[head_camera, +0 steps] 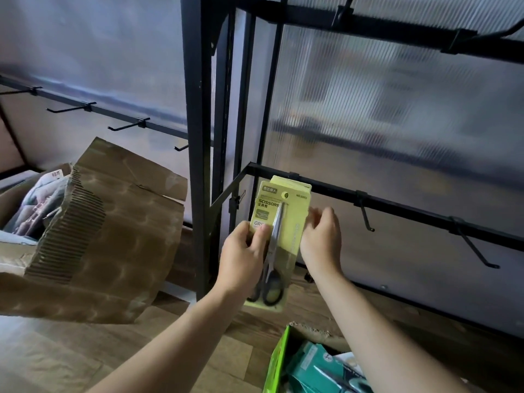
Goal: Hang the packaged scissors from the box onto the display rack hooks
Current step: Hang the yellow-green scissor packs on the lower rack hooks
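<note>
Scissors pack at lower rail: seat it on the hook

Black metal display rack (198, 109) w/ frosted ribbed back panel fills the view. Big torn brown cardboard box (113, 236) stands to its left; small green cardboard box (276, 364) w/ teal packs sits at btm edge. Yellow-green carded scissors pack (295, 231) is held upright against the rack's lower rail (397, 205), top edge overlapping it, w/ more card edges just behind. Its hook is hidden, so can't tell if the hang hole is on yet. To do it well, prob: keep card square to rail, slide hole fully back along the prong, release only once it hangs free. Bare hook (365, 217) is near, to the right. Left hand (243, 259) pinches the pack's left edge, thumb on front. Right hand (321, 239) is at the right edge, fingers loosely curved; gripping or just touching, can't tell.
</note>
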`<state>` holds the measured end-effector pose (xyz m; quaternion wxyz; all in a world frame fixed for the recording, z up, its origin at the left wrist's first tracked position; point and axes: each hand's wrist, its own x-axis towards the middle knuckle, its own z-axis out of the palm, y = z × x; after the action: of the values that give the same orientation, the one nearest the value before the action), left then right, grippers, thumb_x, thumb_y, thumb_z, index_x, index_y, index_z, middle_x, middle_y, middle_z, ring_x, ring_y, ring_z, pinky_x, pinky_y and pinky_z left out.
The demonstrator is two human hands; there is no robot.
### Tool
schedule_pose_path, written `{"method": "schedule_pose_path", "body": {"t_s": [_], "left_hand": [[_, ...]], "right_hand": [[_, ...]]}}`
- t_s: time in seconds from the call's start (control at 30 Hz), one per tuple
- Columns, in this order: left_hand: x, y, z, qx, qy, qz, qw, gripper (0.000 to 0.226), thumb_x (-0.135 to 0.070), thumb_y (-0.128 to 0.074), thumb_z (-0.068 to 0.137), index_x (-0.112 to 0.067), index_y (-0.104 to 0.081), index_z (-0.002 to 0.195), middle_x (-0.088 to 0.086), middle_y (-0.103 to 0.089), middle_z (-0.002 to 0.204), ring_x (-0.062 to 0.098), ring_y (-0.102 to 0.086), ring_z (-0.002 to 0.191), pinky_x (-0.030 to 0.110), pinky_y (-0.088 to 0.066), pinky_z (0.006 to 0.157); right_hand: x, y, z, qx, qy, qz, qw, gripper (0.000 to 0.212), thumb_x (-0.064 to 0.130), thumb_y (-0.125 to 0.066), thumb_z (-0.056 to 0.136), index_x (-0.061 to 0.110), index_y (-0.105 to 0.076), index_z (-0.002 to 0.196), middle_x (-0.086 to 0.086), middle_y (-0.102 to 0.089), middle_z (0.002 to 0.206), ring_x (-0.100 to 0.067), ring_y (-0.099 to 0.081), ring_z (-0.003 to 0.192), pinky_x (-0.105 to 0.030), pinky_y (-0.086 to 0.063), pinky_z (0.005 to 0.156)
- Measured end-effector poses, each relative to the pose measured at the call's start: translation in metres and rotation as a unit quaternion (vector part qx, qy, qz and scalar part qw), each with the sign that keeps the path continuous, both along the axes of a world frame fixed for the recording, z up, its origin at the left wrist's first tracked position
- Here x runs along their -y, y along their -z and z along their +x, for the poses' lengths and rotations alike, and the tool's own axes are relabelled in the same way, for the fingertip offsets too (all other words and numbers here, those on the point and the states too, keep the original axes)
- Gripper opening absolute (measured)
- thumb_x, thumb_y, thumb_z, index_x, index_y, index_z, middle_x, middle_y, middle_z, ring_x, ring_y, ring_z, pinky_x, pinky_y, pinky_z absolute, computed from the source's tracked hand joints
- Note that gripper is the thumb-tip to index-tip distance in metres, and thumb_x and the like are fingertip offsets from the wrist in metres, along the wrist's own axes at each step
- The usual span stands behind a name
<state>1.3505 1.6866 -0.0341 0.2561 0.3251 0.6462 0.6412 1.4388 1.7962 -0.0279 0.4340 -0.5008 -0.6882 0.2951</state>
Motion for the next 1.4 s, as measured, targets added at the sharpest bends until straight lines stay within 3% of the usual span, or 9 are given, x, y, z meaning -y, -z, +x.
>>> {"method": "schedule_pose_path", "body": {"t_s": [0.1, 0.17, 0.37, 0.5, 0.73, 0.97, 1.1, 1.23, 1.4], "left_hand": [[-0.008, 0.004, 0.005, 0.033, 0.007, -0.007, 0.999, 0.031, -0.035, -0.055, 0.098, -0.007, -0.057, 0.085, 0.015, -0.066, 0.078, 0.032, -0.065, 0.071, 0.048, -0.058, 0.067], [-0.011, 0.008, 0.007, 0.027, 0.004, -0.014, 1.0, 0.032, -0.034, -0.055, 0.098, -0.004, -0.059, 0.088, 0.015, -0.068, 0.083, 0.027, -0.066, 0.071, 0.045, -0.058, 0.069], [-0.022, 0.014, 0.004, -0.003, -0.008, -0.065, 0.998, 0.027, -0.038, -0.055, 0.097, -0.014, -0.054, 0.085, 0.0, -0.057, 0.071, 0.011, -0.049, 0.059, 0.025, -0.04, 0.054], [-0.025, 0.017, 0.0, -0.005, -0.026, -0.069, 0.997, 0.021, -0.041, -0.056, 0.095, -0.021, -0.05, 0.098, 0.002, -0.063, 0.086, 0.012, -0.058, 0.071, 0.027, -0.045, 0.061], [-0.032, 0.021, -0.008, -0.034, -0.016, -0.09, 0.995, 0.015, -0.035, -0.054, 0.098, -0.022, -0.049, 0.092, 0.002, -0.061, 0.085, 0.015, -0.059, 0.072, 0.035, -0.051, 0.068], [-0.046, 0.028, -0.015, -0.153, 0.044, -0.114, 0.981, 0.03, -0.014, -0.051, 0.092, -0.024, -0.052, 0.12, 0.003, -0.051, 0.119, 0.023, -0.063, 0.092, 0.043, -0.056, 0.086], [-0.054, 0.03, -0.013, -0.133, 0.091, -0.141, 0.977, 0.058, -0.022, -0.053, 0.092, -0.021, -0.029, 0.146, 0.003, -0.045, 0.138, 0.025, -0.055, 0.118, 0.046, -0.05, 0.098], [-0.053, 0.031, -0.006, -0.138, 0.064, -0.156, 0.976, 0.058, -0.022, -0.057, 0.09, -0.013, -0.028, 0.14, 0.005, -0.043, 0.134, 0.029, -0.046, 0.125, 0.048, -0.043, 0.103], [-0.029, 0.032, 0.012, -0.191, 0.043, -0.251, 0.948, 0.074, -0.027, -0.055, 0.092, -0.009, -0.014, 0.152, 0.015, -0.023, 0.154, 0.036, -0.022, 0.141, 0.045, -0.024, 0.113]], "right_hand": [[0.006, -0.003, 0.008, -0.077, -0.034, -0.044, 0.995, 0.036, 0.032, -0.035, 0.105, 0.014, -0.051, 0.078, 0.002, -0.056, 0.07, -0.014, -0.052, 0.063, -0.019, -0.038, 0.052], [0.009, -0.002, 0.012, -0.1, -0.069, -0.053, 0.991, 0.033, 0.035, -0.041, 0.103, 0.015, -0.058, 0.084, 0.004, -0.061, 0.075, -0.009, -0.056, 0.068, -0.018, -0.041, 0.058], [0.008, 0.004, 0.013, -0.033, -0.082, 0.023, 0.996, 0.011, 0.026, -0.065, 0.092, 0.019, -0.059, 0.087, 0.011, -0.061, 0.074, -0.001, -0.054, 0.064, -0.009, -0.039, 0.053], [0.007, 0.012, 0.011, -0.018, -0.076, 0.073, 0.994, 0.012, 0.025, -0.066, 0.092, 0.019, -0.057, 0.086, 0.011, -0.059, 0.075, -0.001, -0.054, 0.066, -0.01, -0.039, 0.055], [0.001, 0.018, 0.003, -0.007, -0.043, 0.068, 0.997, 0.018, 0.025, -0.068, 0.09, 0.02, -0.051, 0.095, 0.009, -0.056, 0.076, -0.004, -0.052, 0.068, -0.008, -0.038, 0.055], [-0.018, 0.018, -0.01, 0.035, 0.006, 0.094, 0.995, 0.028, 0.025, -0.068, 0.09, 0.007, -0.05, 0.099, -0.004, -0.051, 0.094, -0.003, -0.042, 0.067, -0.004, -0.035, 0.059], [-0.025, 0.019, -0.012, 0.045, 0.01, 0.084, 0.995, 0.03, 0.028, -0.067, 0.09, 0.007, -0.048, 0.1, -0.006, -0.051, 0.097, -0.013, -0.045, 0.073, -0.009, -0.036, 0.057], [-0.019, 0.027, -0.003, 0.061, 0.002, 0.06, 0.996, 0.038, 0.033, -0.066, 0.091, 0.007, -0.048, 0.112, -0.009, -0.055, 0.11, -0.022, -0.055, 0.089, -0.03, -0.047, 0.072], [0.012, 0.043, 0.039, 0.124, -0.004, 0.032, 0.992, 0.047, 0.041, -0.063, 0.091, 0.011, -0.049, 0.124, -0.005, -0.054, 0.123, -0.021, -0.056, 0.107, -0.035, -0.047, 0.079]]}}
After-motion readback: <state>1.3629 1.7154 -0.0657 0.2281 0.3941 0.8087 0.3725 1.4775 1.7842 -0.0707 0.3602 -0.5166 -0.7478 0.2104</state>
